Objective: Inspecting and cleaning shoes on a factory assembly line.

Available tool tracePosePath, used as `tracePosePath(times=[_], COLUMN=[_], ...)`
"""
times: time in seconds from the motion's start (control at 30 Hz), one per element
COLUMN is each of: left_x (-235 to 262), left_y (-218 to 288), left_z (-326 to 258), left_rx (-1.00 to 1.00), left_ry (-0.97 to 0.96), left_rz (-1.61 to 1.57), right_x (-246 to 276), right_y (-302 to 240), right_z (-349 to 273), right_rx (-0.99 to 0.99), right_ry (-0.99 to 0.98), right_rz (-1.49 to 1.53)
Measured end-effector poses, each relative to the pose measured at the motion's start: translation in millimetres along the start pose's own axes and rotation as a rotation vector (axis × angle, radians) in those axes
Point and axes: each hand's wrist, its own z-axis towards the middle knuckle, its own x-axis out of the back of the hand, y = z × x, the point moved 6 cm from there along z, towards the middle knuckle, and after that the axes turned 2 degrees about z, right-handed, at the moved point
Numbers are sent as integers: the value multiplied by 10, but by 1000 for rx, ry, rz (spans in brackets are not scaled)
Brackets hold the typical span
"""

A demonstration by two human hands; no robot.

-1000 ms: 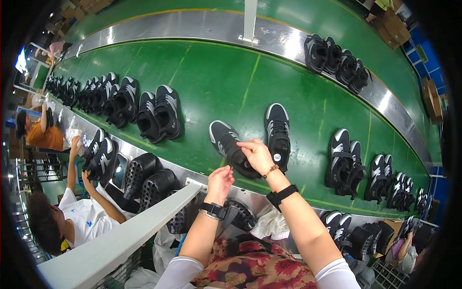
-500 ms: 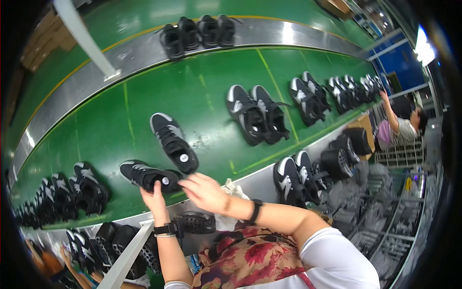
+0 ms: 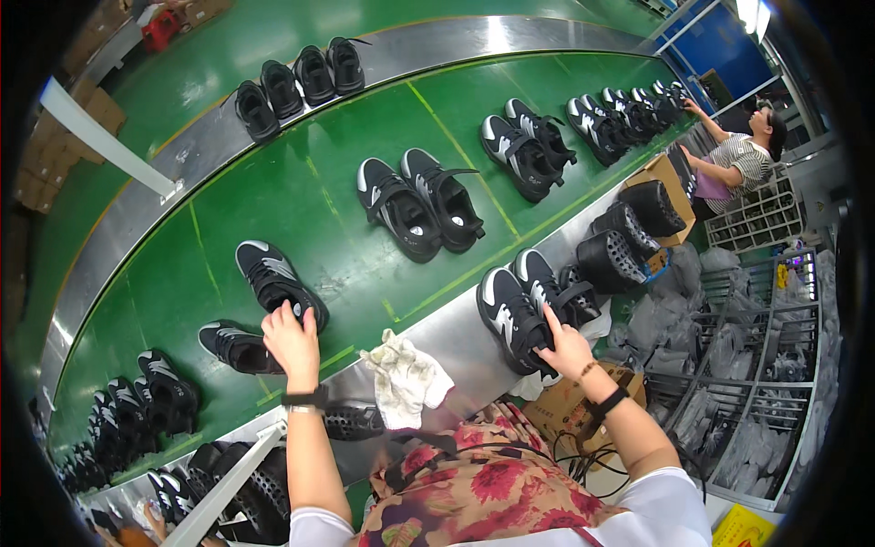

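Observation:
My left hand (image 3: 293, 344) rests on the heel of a black and white sneaker (image 3: 276, 280) on the green conveyor belt (image 3: 319, 196), fingers bent over it. A second sneaker (image 3: 232, 346) lies just to its left. My right hand (image 3: 565, 347) grips the heel of a black sneaker (image 3: 512, 316) standing on the metal edge (image 3: 460, 342) of the belt, beside its mate (image 3: 547, 285). A crumpled white cloth (image 3: 406, 378) lies on the metal edge between my hands.
More sneaker pairs (image 3: 417, 202) ride the belt toward the right and on the far metal rim (image 3: 293, 80). Black shoe lasts (image 3: 629, 228) and a cardboard box (image 3: 663, 173) sit right. Another person (image 3: 738, 155) works at the far right beside wire racks (image 3: 770, 365).
The view has swung. My left hand has set a sneaker down on the belt beside the other one. My right hand reached right and took hold of a sneaker on the metal edge.

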Motion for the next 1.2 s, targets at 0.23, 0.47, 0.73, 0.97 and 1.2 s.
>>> tracePosePath(times=[0.23, 0.47, 0.73, 0.97, 1.2], left_x=[-97, -26, 26, 53, 201], left_y=[-305, -600, -727, -673, 328], left_z=[-182, -301, -379, -377, -176], left_rx=[-131, 65, 164, 175, -135], left_ry=[-39, -35, -79, -161, -73], left_rz=[132, 158, 68, 35, -175], right_x=[148, 436, -180, 408, 74], right_y=[-72, -1711, -2200, -826, -1851], right_z=[-34, 434, 1884, 2734, 2169], right_rx=[-14, 454, 337, 4, 277], right_ry=[-9, -180, 54, 190, 259], right_rz=[-25, 500, 102, -111, -56])
